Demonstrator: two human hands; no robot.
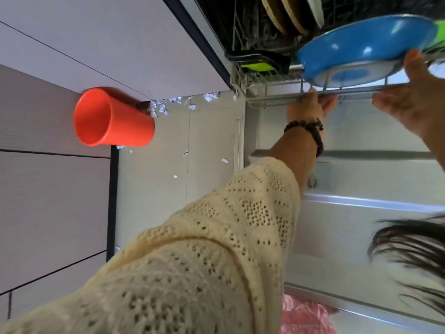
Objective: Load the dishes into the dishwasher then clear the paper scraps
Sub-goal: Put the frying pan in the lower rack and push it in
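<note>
Blue plate (pixel 361 42): on edge in my dishwasher rack (pixel 277 96), at two o'clock in the frame, its underside turned toward me.
Right hand (pixel 414 102): my fingers spread wide, one fingertip touching the blue plate's rim; palm open, gripping nothing.
Left hand (pixel 310 104): reaching in from the knit sleeve (pixel 192 249), beaded bracelet (pixel 310 131) at the wrist, fingers curled over the rack's front rail just under the plate; how firmly they close on it I cannot tell.
Already loaded: two tan plates (pixel 284 15) and a white one (pixel 315 10) stand on edge deeper in the rack at twelve o'clock; something green (pixel 257 66) sits in a black holder at the rack's left end, and another green edge (pixel 438 34) shows behind the blue plate.
Still out: an orange cup (pixel 110 118) on the grey counter (pixel 48 189), at nine o'clock, well apart from the rack.
Paper scraps (pixel 163 108): crumpled white bits strewn over the pale floor (pixel 209 141) near the counter's edge at eleven o'clock, with strays trailing toward centre; none collected that I can see.
Dishwasher door (pixel 361 237): dropped open beneath my arms, at four o'clock.
Progress, by my reckoning: loading well under way but unfinished while the cup waits; the scrap clearing not yet started.
</note>
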